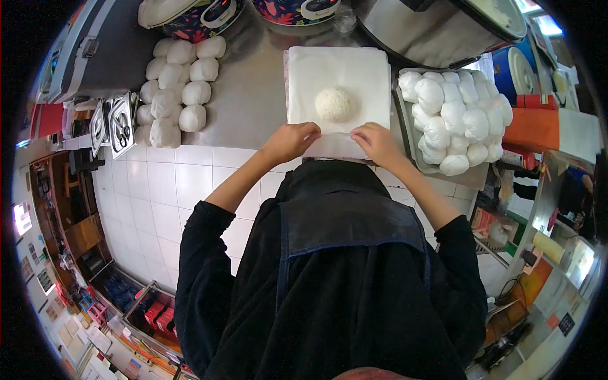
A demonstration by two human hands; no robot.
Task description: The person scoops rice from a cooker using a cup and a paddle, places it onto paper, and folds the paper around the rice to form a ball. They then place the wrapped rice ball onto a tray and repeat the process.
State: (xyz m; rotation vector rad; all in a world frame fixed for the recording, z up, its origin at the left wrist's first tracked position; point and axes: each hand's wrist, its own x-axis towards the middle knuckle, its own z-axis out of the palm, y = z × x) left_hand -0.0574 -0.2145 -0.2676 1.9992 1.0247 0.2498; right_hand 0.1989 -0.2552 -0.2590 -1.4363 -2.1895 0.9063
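A round, pale ball of food point(334, 104) rests on a stack of white square paper sheets point(339, 63) at the counter's front edge. My left hand point(292, 142) pinches the near edge of the top sheet at its left side. At the right side of that same edge, my right hand point(376, 144) holds the sheet between thumb and fingers. Both hands are just in front of the ball and do not touch it. The sheet's near edge is lifted slightly between them.
White wrapped balls are piled in a tray point(405, 126) on the right. More wrapped balls point(171, 76) stand stacked at the left. Patterned pots point(218, 16) and a large metal pot point(405, 31) stand at the back. Metal containers point(120, 126) sit at the far left.
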